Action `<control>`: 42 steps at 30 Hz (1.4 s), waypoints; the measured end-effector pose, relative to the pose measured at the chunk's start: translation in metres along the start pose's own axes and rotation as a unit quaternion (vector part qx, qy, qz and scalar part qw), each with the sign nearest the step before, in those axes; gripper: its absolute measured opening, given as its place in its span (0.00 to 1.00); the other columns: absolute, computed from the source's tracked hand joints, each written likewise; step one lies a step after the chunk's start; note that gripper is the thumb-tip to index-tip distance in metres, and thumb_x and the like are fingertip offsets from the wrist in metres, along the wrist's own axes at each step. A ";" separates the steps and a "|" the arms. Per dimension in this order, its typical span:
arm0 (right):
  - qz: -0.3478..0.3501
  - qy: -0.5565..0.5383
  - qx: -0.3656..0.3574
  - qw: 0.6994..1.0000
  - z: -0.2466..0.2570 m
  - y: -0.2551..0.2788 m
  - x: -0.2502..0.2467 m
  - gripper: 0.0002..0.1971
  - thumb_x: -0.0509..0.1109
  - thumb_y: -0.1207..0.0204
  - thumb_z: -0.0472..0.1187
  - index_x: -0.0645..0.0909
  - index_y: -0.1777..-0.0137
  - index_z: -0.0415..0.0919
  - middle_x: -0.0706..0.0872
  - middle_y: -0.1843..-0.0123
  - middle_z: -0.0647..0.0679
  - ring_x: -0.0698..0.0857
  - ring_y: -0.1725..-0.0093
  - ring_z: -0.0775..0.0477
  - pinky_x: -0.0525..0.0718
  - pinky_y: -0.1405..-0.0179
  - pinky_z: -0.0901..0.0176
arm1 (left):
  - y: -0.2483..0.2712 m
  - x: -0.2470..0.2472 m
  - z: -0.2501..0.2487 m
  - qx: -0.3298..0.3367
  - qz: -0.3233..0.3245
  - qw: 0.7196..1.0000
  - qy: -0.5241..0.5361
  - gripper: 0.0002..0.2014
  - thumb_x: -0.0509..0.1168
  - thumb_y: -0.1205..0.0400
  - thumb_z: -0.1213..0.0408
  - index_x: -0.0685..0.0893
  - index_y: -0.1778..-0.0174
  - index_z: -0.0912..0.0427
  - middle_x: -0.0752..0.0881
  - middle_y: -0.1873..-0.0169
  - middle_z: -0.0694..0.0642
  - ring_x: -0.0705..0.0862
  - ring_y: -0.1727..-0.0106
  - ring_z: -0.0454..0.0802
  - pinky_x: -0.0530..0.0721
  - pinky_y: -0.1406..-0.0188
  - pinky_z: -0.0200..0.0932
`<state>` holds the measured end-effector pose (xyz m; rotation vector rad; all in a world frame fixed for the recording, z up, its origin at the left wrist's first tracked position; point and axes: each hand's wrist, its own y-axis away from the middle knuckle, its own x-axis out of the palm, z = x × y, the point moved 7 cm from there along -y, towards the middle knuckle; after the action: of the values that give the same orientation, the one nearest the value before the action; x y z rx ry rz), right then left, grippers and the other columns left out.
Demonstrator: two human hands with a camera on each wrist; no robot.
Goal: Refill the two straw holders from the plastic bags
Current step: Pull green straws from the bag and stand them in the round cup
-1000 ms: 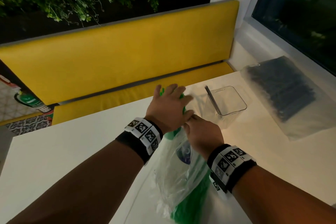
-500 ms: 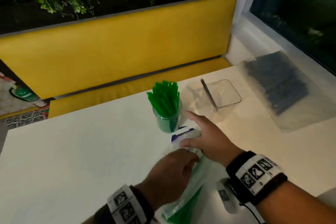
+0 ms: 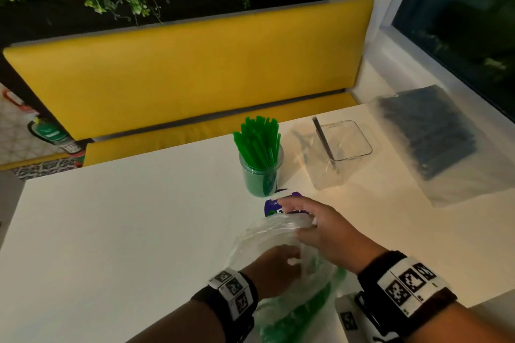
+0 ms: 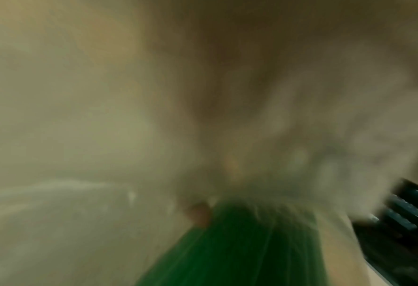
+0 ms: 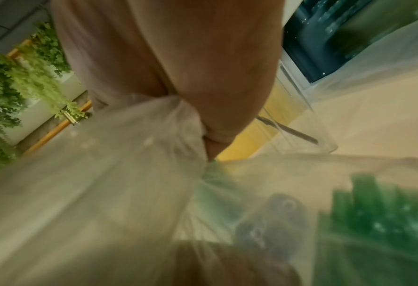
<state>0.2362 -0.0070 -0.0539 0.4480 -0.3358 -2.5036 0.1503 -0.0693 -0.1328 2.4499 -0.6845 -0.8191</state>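
Observation:
A round green holder packed with upright green straws stands mid-table. Right of it is a clear square holder with one black straw. In front lies a crumpled clear plastic bag with green straws inside. My right hand grips the bag's bunched mouth; the right wrist view shows the plastic gathered under its fingers. My left hand reaches into the bag's opening, its fingers veiled by plastic. The blurred left wrist view shows green straws just past a fingertip.
A large clear bag of black straws lies at the table's right, by the window. A yellow bench runs behind the white table, whose left half is bare. A tracker device lies near my right wrist.
My left hand left the green holder and pulled back to the bag, now reaching into its mouth. My right hand kept hold of the bag's top and spread it wider.

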 end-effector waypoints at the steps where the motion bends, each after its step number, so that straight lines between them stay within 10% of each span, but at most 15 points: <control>1: -0.003 -0.004 -0.007 1.000 0.000 0.002 0.001 0.32 0.69 0.30 0.25 0.83 0.38 0.65 0.86 0.38 0.58 0.87 0.44 0.49 0.85 0.38 0.46 | 0.002 0.004 -0.004 0.005 0.027 1.000 -0.013 0.13 0.59 0.15 0.63 0.84 0.40 0.46 0.86 0.41 0.49 0.81 0.50 0.44 0.79 0.49 0.38; 10: -0.032 0.012 -0.066 0.997 0.005 0.013 -0.001 0.25 0.66 0.31 0.21 0.88 0.68 0.56 0.85 0.48 0.51 0.83 0.44 0.59 0.75 0.41 0.72 | -0.009 0.006 0.000 -0.052 0.031 0.988 -0.141 0.09 0.56 0.17 0.68 0.81 0.55 0.56 0.82 0.58 0.53 0.81 0.53 0.54 0.78 0.53 0.45; 20: -0.155 0.259 -0.035 0.953 -0.019 0.012 -0.031 0.19 0.63 0.22 0.31 0.75 0.57 0.62 0.79 0.56 0.68 0.80 0.52 0.66 0.73 0.58 0.77 | 0.020 -0.039 -0.013 -0.008 0.022 0.989 0.145 0.05 0.68 0.21 0.62 0.85 0.53 0.47 0.81 0.72 0.46 0.77 0.71 0.45 0.77 0.70 0.37; 25: -0.136 0.353 0.011 0.926 -0.011 0.004 -0.031 0.06 0.63 0.19 0.46 0.67 0.49 0.56 0.81 0.62 0.56 0.79 0.66 0.57 0.72 0.71 0.63 | 0.048 -0.083 -0.061 0.093 -0.040 0.989 0.110 0.02 0.73 0.20 0.60 0.87 0.58 0.52 0.87 0.66 0.43 0.83 0.63 0.37 0.80 0.55 0.33; 31: -0.128 0.391 -0.043 0.911 0.024 -0.029 -0.019 0.26 0.54 0.15 0.56 0.56 0.18 0.60 0.81 0.32 0.51 0.88 0.48 0.48 0.87 0.53 0.50 | 0.073 -0.204 -0.106 0.235 -0.291 0.851 0.368 0.10 0.67 0.15 0.70 0.86 0.60 0.52 0.87 0.64 0.61 0.87 0.59 0.60 0.87 0.48 0.59; 34: -0.137 0.404 -0.063 0.902 0.033 -0.057 -0.015 0.22 0.53 0.14 0.53 0.61 0.20 0.59 0.69 0.21 0.54 0.89 0.47 0.45 0.87 0.54 0.50 | 0.056 -0.241 -0.111 0.248 -0.372 0.793 0.414 0.03 0.65 0.14 0.72 0.80 0.52 0.61 0.82 0.63 0.66 0.84 0.62 0.57 0.86 0.58 0.49; 42: -0.180 0.385 -0.062 0.903 0.039 -0.084 -0.024 0.14 0.56 0.14 0.52 0.79 0.34 0.58 0.79 0.30 0.64 0.87 0.44 0.50 0.85 0.51 0.53 | 0.013 -0.270 -0.090 0.223 -0.480 0.771 0.355 0.04 0.68 0.16 0.66 0.81 0.56 0.60 0.85 0.66 0.55 0.84 0.64 0.49 0.83 0.63 0.43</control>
<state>0.1987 0.0799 -0.0406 1.4861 0.2428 -2.4169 0.0166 0.1022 0.0509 3.1825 0.8304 0.1012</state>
